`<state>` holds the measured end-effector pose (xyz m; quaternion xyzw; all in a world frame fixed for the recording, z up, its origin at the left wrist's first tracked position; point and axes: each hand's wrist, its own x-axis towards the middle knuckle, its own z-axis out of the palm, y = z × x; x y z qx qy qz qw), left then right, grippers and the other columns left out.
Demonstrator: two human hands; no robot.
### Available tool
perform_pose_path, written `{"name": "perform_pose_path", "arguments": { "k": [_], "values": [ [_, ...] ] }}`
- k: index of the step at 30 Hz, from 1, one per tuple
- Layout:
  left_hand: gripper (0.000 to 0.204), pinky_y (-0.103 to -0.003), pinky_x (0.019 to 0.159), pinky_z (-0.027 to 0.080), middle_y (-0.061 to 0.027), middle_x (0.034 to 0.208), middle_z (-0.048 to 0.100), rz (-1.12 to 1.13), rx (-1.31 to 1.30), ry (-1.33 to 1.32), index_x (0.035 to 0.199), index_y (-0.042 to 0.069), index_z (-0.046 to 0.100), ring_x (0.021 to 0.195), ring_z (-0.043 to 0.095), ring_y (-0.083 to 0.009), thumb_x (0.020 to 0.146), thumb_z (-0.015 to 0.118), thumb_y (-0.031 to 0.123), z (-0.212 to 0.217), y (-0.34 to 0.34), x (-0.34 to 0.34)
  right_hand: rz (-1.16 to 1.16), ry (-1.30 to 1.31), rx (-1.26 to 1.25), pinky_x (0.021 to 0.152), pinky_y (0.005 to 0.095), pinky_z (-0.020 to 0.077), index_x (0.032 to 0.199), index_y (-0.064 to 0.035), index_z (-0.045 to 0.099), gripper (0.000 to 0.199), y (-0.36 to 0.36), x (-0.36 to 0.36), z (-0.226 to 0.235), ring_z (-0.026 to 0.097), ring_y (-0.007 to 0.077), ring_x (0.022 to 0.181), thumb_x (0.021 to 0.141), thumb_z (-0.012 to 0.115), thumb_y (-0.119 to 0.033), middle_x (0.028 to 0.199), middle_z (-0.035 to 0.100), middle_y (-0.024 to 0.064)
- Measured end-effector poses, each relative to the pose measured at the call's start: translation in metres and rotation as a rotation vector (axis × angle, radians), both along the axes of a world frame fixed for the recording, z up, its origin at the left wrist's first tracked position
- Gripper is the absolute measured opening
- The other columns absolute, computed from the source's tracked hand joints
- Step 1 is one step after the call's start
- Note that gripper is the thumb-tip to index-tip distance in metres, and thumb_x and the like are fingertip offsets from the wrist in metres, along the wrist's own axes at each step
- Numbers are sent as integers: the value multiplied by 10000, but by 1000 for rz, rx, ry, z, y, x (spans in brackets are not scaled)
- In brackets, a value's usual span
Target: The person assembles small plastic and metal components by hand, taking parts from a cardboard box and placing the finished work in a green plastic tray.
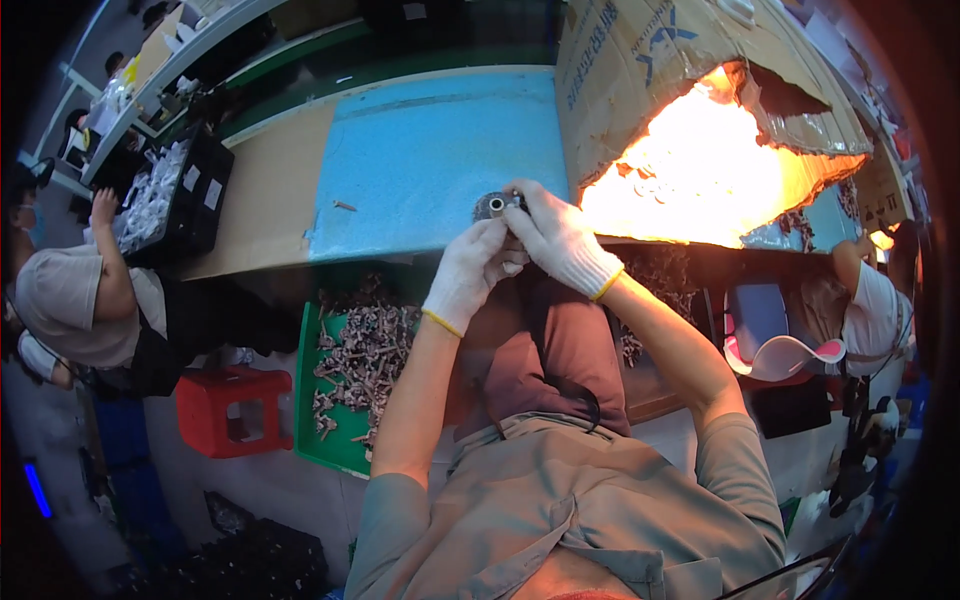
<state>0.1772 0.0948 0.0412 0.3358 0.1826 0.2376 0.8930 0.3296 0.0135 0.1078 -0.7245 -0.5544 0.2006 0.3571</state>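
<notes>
Blue sheeting [440, 150] covers the middle of the long worktop [268, 190] before us, which shows brown to the left of it. At the right stands a big cardboard box [605, 110], its near side torn raggedly open and so filled with glare [690, 165] that we can barely make out what lies inside. Below the worktop's edge, left of our legs [580, 360], a green tray [337, 455] holds a heap of small metallic-looking pieces [362, 350], too jumbled to tell apart. Over on the left, a co-worker [75, 305] in a pale top is just beside a black crate [203, 235] packed with whitish, shiny things [158, 190]; another person [873, 312], also in a pale top, is at the far right, past the box. Near the green tray, a red stool [208, 405] stands on the floor [200, 470]. Our left hand [468, 265] and right hand [562, 240], both gloved in white with yellow cuffs, meet over the near edge of the blue sheeting — fingers bent in close, the left a little lower, the right across from it. Between them, at the fingertips, both hold a dark grey part [485, 208], roundish, with a pale ring around a dark hole. Smallest of all, one loose piece [344, 206] lies on the blue sheeting — well to the left of the hands.
</notes>
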Motion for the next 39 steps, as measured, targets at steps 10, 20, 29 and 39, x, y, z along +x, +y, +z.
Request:
{"name": "perform_pose_path", "arguments": {
  "k": [10,20,29,39],
  "values": [
    [434,-341,815,590,-98,1160,711,112,196,171,1323,-19,607,959,723,-213,1063,603,328,21,-49,-30,-60,268,7,830,440,563,1316,-66,552,419,-35,-21,-2,725,362,933,1014,551,-356,1065,712,208],
    [310,-336,945,544,-137,1162,690,322,1193,717,1251,-38,619,1033,671,-195,992,703,109,-2,-70,-69,62,832,-505,851,470,573,1332,-51,533,500,-43,-37,-11,702,423,1012,1018,519,-440,1088,716,228],
    [444,-382,1020,503,-209,1264,688,114,931,1536,1337,-54,602,1173,661,-281,996,682,219,-10,-57,-171,-93,82,-304,829,358,562,1159,-87,723,320,-67,120,15,718,212,875,1008,628,-353,970,760,124],
    [325,-378,966,536,-173,1203,713,166,931,941,1273,-38,654,1089,693,-279,1003,637,141,25,-30,-55,-478,-377,-319,865,487,523,1077,-94,729,423,3,243,26,692,366,988,987,502,-440,1082,738,165]
  ]
}}
